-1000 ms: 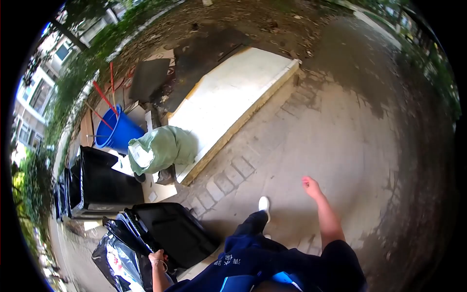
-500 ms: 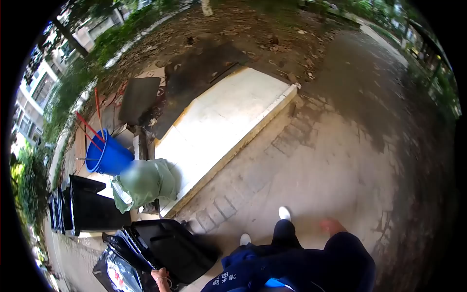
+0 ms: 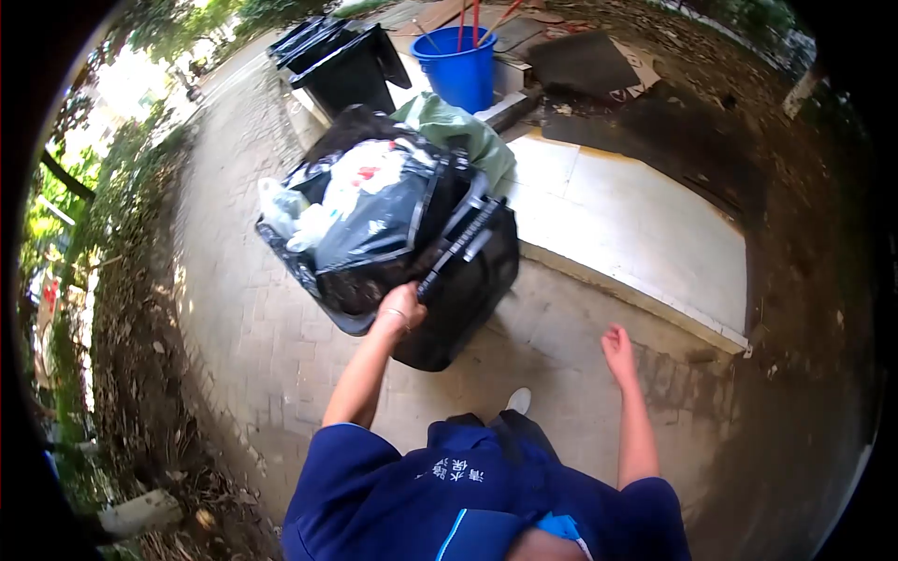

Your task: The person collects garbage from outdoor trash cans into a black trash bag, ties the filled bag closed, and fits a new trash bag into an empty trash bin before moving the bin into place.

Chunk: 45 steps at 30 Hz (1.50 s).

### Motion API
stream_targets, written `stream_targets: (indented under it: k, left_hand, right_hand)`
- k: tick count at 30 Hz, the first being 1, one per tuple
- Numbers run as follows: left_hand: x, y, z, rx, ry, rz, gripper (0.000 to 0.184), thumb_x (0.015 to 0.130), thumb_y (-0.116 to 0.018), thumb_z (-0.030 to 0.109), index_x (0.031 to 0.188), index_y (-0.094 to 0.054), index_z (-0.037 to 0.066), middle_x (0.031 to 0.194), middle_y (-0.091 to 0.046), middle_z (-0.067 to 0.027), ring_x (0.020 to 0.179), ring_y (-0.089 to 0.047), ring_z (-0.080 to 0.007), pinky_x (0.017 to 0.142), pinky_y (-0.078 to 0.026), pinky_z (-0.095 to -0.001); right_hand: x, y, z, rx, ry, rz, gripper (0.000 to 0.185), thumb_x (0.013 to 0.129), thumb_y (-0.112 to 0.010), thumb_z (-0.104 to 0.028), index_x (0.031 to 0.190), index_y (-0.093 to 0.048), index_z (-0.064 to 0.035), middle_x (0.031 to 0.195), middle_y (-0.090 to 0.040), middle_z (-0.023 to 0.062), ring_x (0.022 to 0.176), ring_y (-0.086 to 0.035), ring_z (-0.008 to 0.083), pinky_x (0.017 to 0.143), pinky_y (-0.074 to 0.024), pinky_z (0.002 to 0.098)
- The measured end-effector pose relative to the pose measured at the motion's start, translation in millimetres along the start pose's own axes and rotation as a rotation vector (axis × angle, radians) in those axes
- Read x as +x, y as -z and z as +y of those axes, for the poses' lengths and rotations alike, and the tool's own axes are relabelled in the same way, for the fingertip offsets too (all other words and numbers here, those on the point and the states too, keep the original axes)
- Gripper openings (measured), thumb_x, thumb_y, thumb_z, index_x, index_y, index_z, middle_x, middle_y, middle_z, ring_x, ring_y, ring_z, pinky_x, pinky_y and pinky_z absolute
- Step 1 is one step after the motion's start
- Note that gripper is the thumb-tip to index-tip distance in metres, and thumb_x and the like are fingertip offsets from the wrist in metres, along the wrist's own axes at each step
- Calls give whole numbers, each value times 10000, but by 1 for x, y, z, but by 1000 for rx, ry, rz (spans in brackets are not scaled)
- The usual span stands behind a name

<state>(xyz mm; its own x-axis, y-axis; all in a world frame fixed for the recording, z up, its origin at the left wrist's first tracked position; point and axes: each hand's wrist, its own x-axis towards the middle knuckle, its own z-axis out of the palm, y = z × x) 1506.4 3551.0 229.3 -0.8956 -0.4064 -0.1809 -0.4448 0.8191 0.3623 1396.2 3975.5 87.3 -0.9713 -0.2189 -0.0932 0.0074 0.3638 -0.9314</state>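
Observation:
A black wheelie bin (image 3: 468,304) stands in front of me, its top full of rubbish. A black plastic bag (image 3: 374,229) and pale, red-printed plastic bags (image 3: 365,176) show in its opening. My left hand (image 3: 402,305) is closed around the handle at the bin's near edge. A bracelet circles that wrist. Over the paving to the right, my right hand (image 3: 615,352) hangs away from the bin, its fingers loosely curled with nothing in them.
Behind the bin are a green sack (image 3: 458,131), a blue bucket (image 3: 458,75) with several sticks, and more black bins (image 3: 346,79). A low white-topped slab (image 3: 627,224) runs along the right. Leafy soil (image 3: 140,355) borders the paved path (image 3: 243,309) at left.
My view has turned left, so the held bin appears nearer the middle. My left hand keeps its grip on the handle. My right arm now reaches further forward.

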Motion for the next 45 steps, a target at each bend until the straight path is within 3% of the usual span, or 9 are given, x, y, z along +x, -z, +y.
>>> stream_targets:
  k: [8,13,16,20,28,33,36,41,45]
  left_hand:
    - [-94,-51,38,-26,-308,-117,315,608,-554,114,919,-536,67,697,-563,-202,662,-551,-356,595,-455,-409]
    - [-139,-53,37,-101,-457,-274,316,591,-559,96,905,-532,89,713,-563,-189,690,-547,-354,610,-449,-404]
    - [-162,-39,39,27,-476,-311,276,602,-588,145,873,-558,102,728,-579,-144,683,-558,-328,598,-454,-396]
    - [-182,-35,30,67,-536,-269,432,631,-628,415,934,-551,117,757,-580,-140,718,-561,-312,609,-449,-391]
    - [-210,-63,145,-504,-222,553,273,700,-635,220,865,-526,32,732,-558,-94,659,-556,-235,585,-456,-291]
    - [-185,-102,215,-250,12,565,1106,484,-765,292,1271,-59,-32,1202,-274,-294,1056,-361,-422,888,-336,-386]
    - [-174,-112,235,-273,227,599,1144,470,-767,275,1270,-10,-34,1210,-264,-297,1080,-347,-416,881,-344,-384]
    - [-145,-123,242,-530,191,630,1096,547,-685,114,1273,131,27,1240,-214,-290,1103,-328,-411,898,-328,-337]
    - [-137,-125,245,-692,34,948,729,701,-576,53,1302,-163,58,1219,-350,-174,1073,-396,-283,893,-321,-314]
  right_hand:
    - [37,-43,-128,230,273,22,784,705,-641,-135,1285,-115,-97,1182,-341,167,839,-495,188,718,-443,291]
    - [41,-26,-125,92,12,21,936,643,-689,-248,1276,-43,-4,1044,-465,193,886,-504,224,761,-416,294]
    - [13,-12,-114,153,55,-101,569,687,-636,-215,1134,-375,22,951,-535,110,862,-508,173,758,-400,270]
    - [-2,-6,-98,16,216,-34,222,774,-510,-157,915,-526,14,843,-549,117,796,-523,198,714,-400,291]
    - [-56,10,-138,-75,628,-188,170,766,-526,-91,897,-539,16,854,-569,182,760,-568,294,641,-438,329]
    - [-48,13,-127,221,710,-381,199,767,-535,-58,951,-533,19,935,-563,182,854,-564,294,723,-441,303]
    - [-46,17,-137,262,752,-429,230,760,-540,-49,982,-532,8,919,-569,172,846,-570,286,702,-450,298]
    - [-40,13,-156,80,1088,-490,241,668,-575,-30,909,-563,-21,846,-589,128,736,-585,268,620,-467,306]
    - [-52,10,-193,0,1358,-483,204,581,-590,-33,784,-594,-55,709,-591,66,617,-569,216,554,-449,298]
